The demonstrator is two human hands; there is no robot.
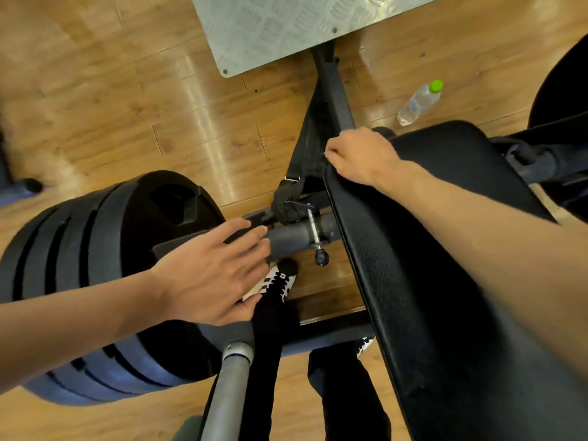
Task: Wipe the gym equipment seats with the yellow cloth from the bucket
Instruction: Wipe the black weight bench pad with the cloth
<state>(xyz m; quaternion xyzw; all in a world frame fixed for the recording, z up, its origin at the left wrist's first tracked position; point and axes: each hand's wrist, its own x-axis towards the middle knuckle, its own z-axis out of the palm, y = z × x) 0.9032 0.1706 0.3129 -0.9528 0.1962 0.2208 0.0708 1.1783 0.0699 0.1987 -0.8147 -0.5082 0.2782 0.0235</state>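
Head: seat (413,313) lengthwise near-to-far (tilted leftward)

Gym floor, stacked weight plates (95,281), padded machine seat (445,281), steel footplate (280,23), wood-look flooring (95,90)

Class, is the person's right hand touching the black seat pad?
Touching. The head view shows the right hand lying on the top edge of the seat pad, fingers curled over it.

Left of the seat pad (429,249), the weight plates (95,265), the grey crossbar (305,232) with its knobbed pin (319,254) and the strap (294,183) are crowding the gap, a grey handle tube (229,393) is blocking its near-left side, bare floor (127,100) is offering open passage far-left, and a bottle (420,103) is lying just past its far end.
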